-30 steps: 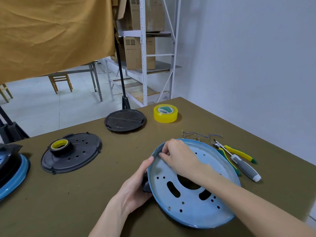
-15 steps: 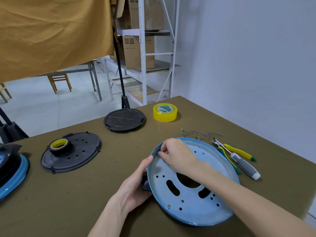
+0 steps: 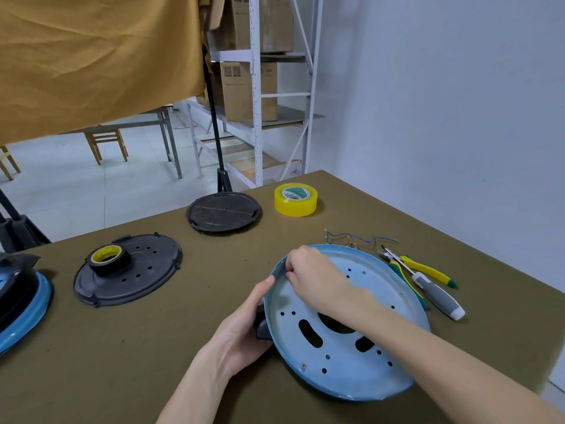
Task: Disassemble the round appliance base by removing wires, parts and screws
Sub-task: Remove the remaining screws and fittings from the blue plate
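One round blue base lies near right on the olive table, tilted with its left rim raised, hollow side up, showing three large cut-outs and many small holes. Two hands are on it. The left hand cups the left rim from outside, thumb up along the edge, fingers curled under around a dark part below the rim. The right hand reaches in over the dish to the far left rim, fingers curled and pinching the edge there; what lies between the fingertips cannot be told.

Right of the base: one grey-handled screwdriver and one pair of yellow-green pliers, side by side, touching the base's right rim or just beside it. Just beyond the base, one loose blue wire.

At the left edge, one second blue-rimmed unit, partly out of view. Mid left, one black perforated cover carrying one black tape roll. Farther off, one smaller black disc and one yellow tape roll.
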